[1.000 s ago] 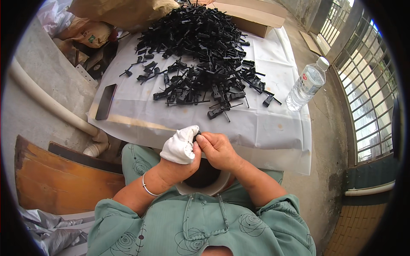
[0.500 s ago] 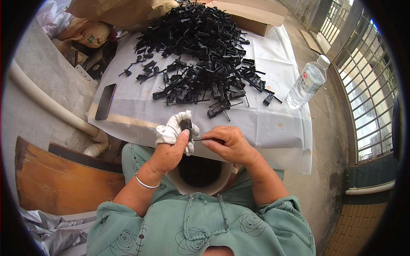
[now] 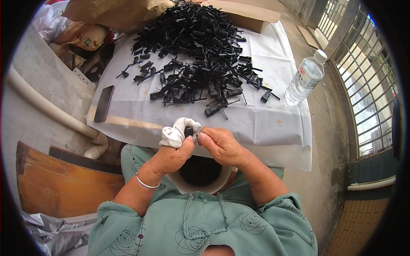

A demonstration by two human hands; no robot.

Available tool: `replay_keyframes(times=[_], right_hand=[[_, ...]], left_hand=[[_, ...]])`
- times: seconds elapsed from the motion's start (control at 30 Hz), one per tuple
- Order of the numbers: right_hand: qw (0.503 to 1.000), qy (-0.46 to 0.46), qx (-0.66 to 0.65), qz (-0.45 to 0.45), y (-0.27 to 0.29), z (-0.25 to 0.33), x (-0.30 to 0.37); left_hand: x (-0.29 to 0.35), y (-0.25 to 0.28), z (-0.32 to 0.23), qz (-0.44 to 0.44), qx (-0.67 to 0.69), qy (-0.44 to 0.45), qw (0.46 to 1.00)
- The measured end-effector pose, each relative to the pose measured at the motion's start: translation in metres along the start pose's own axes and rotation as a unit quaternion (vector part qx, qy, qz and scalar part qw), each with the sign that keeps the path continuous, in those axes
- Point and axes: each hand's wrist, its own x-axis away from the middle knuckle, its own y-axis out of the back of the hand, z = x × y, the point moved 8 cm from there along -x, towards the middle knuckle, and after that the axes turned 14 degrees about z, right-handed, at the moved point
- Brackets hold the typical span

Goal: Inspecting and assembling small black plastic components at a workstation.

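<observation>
My left hand (image 3: 173,149), partly covered by a white glove (image 3: 172,135) with the thumb bare, grips a small black plastic part (image 3: 188,132). Right beside it, my right hand (image 3: 222,147) is closed in a pinch, its fingertips close against that part. What the pinch holds is hidden behind the fingers. Beneath both hands, between my knees, stands a pale bucket (image 3: 175,178) with a dark inside. Beyond them, a large heap of similar black plastic parts (image 3: 192,42), many with thin stems, covers the far middle of the table.
White sheeting (image 3: 265,123) covers the table. A dark phone (image 3: 103,103) lies at its left edge, and a clear water bottle (image 3: 304,79) stands at the right. An open cardboard box (image 3: 243,21) and brown paper (image 3: 111,15) lie behind the heap. A wooden board (image 3: 64,183) leans at left.
My right hand has moved left, up against the part in my left hand. The dark thin piece that showed between its fingers is now hidden. The left hand has turned slightly.
</observation>
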Motion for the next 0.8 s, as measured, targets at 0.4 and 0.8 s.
replay_keyframes(times=[0.4,0.8], right_hand=[[0.998,-0.043,0.018,0.043,-0.02,-0.014,0.0],[0.991,-0.048,-0.103,0.064,-0.012,-0.004,0.0]], left_hand=[[0.01,-0.005,-0.017,-0.025,-0.283,-0.035,0.958],[0.008,-0.004,0.002,0.007,0.117,0.04,0.992]])
